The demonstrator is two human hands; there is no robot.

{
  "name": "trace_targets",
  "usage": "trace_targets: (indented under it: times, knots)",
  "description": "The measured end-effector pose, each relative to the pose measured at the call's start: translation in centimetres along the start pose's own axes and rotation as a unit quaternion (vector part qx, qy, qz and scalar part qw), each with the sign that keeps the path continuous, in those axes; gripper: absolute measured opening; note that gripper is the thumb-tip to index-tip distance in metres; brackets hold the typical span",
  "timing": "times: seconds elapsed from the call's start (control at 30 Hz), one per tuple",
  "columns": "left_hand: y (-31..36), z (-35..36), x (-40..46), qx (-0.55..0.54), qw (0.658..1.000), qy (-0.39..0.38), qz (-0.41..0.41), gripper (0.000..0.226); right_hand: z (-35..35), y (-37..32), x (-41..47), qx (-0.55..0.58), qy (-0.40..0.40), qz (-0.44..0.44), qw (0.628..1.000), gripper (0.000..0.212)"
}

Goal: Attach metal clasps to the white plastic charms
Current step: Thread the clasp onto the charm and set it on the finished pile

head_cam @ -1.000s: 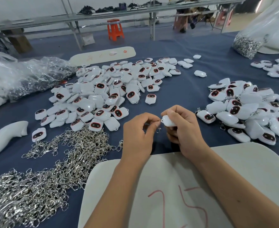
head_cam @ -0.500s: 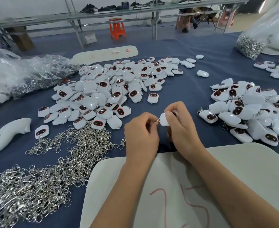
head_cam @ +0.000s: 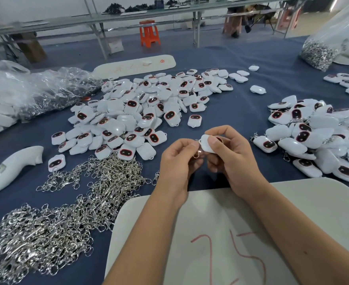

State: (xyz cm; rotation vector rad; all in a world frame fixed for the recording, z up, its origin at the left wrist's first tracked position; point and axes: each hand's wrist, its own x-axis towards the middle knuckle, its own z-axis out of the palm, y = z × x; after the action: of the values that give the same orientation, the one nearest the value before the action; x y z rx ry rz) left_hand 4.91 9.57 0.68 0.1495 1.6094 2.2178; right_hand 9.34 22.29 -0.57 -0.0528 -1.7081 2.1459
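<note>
My right hand [head_cam: 229,155] pinches a white plastic charm [head_cam: 206,144] between thumb and fingers above the blue table. My left hand [head_cam: 178,161] pinches a small metal clasp [head_cam: 197,153] right at the charm's left edge; the clasp is mostly hidden by my fingers. A large pile of loose white charms [head_cam: 140,112] with dark red-rimmed faces lies beyond my hands. A heap of silver metal clasps [head_cam: 52,221] spreads at the left front. A second pile of charms with clasps [head_cam: 317,136] lies on the right.
A white board [head_cam: 231,233] marked with red numbers lies under my forearms. A white handle-shaped part [head_cam: 11,167] rests at the left. Clear plastic bags [head_cam: 25,91] sit at the far left, and a bag of clasps [head_cam: 317,52] at the far right. A white tray [head_cam: 134,65] lies behind the charm pile.
Both hands stayed together at the same spot. My right hand has turned the charm slightly, and my left fingers have shifted on the clasp at its edge.
</note>
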Motion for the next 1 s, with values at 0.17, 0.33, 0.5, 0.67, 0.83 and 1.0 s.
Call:
trace_targets:
  times: [0.17, 0.33, 0.5, 0.67, 0.83, 1.0]
  knots:
    - [-0.3, 0.2, 0.0, -0.011, 0.997, 0.046, 0.057, 0.028, -0.2, 0.0, 0.1, 0.004, -0.008, 0.023, 1.0, 0.009]
    - [-0.8, -0.2, 0.3, 0.028, 0.987, 0.114, 0.112, 0.016, -0.5, 0.2, 0.2, 0.019, -0.013, 0.047, 0.999, 0.015]
    - [-1.0, -0.8, 0.8, 0.152, 0.953, 0.156, 0.209, 0.013, -0.7, 0.3, 0.2, 0.021, -0.017, 0.047, 0.999, 0.018]
    - [-0.7, -1.3, 0.9, 0.127, 0.956, 0.149, 0.217, 0.017, -0.6, 0.4, 0.1, 0.013, -0.028, 0.03, 0.999, 0.022]
    - [-0.6, -1.0, 0.8, -0.025, 0.98, 0.131, 0.147, 0.019, -0.6, 0.2, 0.1, 0.001, -0.038, 0.031, 0.999, 0.025]
    - [-0.2, -2.0, 0.9, 0.21, 0.932, 0.141, 0.26, 0.018, -0.5, 0.3, 0.1, -0.024, -0.032, 0.033, 0.999, 0.031]
